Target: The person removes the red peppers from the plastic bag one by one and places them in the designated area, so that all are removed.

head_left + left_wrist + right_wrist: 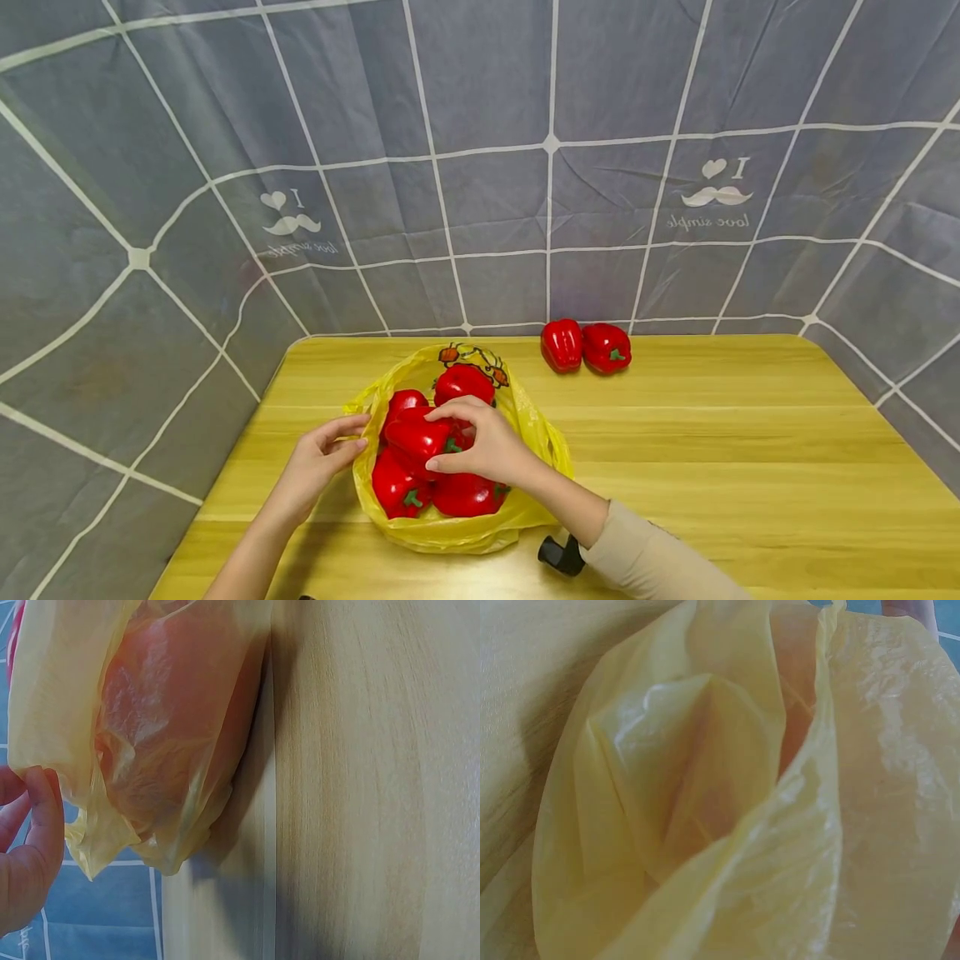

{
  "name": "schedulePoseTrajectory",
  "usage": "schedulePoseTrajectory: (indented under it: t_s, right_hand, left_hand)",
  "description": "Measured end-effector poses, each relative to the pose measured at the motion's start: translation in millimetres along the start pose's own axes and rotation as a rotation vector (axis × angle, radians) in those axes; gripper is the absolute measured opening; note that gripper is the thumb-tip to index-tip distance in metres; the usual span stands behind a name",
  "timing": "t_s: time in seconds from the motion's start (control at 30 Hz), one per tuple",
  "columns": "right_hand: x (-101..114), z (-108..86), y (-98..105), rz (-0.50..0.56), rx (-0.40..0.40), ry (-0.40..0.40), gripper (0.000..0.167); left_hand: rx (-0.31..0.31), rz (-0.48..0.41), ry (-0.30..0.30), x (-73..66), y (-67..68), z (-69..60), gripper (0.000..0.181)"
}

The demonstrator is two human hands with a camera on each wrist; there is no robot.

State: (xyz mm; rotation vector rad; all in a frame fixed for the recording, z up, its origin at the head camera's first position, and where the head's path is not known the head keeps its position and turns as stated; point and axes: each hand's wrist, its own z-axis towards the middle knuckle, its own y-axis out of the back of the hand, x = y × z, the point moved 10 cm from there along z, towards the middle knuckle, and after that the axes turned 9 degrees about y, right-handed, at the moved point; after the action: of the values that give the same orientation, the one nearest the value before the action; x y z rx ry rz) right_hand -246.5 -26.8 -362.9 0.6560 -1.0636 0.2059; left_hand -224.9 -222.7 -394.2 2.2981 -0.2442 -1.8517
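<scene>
A yellow plastic bag (525,408) stands with its mouth wide on the wooden table, several red bell peppers inside it. My left hand (318,458) pinches the bag's left rim between thumb and fingers; the left wrist view shows these fingertips (45,784) on the thin plastic. Over the bag's mouth, my right hand (487,446) holds the topmost bell pepper (412,433), thumb below and fingers above, its green stem showing between them. Beneath it lie other bell peppers (393,487). The right wrist view is filled with bag folds (705,787), which hide the right hand's fingers.
Two more red bell peppers (562,346) lie side by side at the table's back edge, right of the bag. A grey cloth with white lines (495,208) hangs behind and at both sides. Beneath the right sleeve shows a black object (561,556) on the wooden table (712,433).
</scene>
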Motion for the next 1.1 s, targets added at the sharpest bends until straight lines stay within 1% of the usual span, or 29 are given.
schedulePoseTrajectory:
  t_s: [0.4,0.6,0.8,1.1]
  right_hand:
    - [-1,-0.5,-1,-0.002,0.007,-0.004,0.046]
    - [-1,-1.2,0,0.014,-0.003,0.001,0.045]
    - [-2,-4.0,6,0.019,-0.022,0.012,0.044]
    - [-2,-15.3,24,0.101,-0.047,-0.027,0.044]
  left_hand:
    - [-0.007,-0.012,-0.003,1.1,-0.3,-0.8,0.039]
    - [-0.005,-0.010,-0.002,1.9,0.5,-0.9,0.039]
    - [0.000,-0.009,-0.006,1.9,0.4,-0.2,0.040]
    - [0.004,-0.015,-0.003,1.6,1.4,-1.6,0.041]
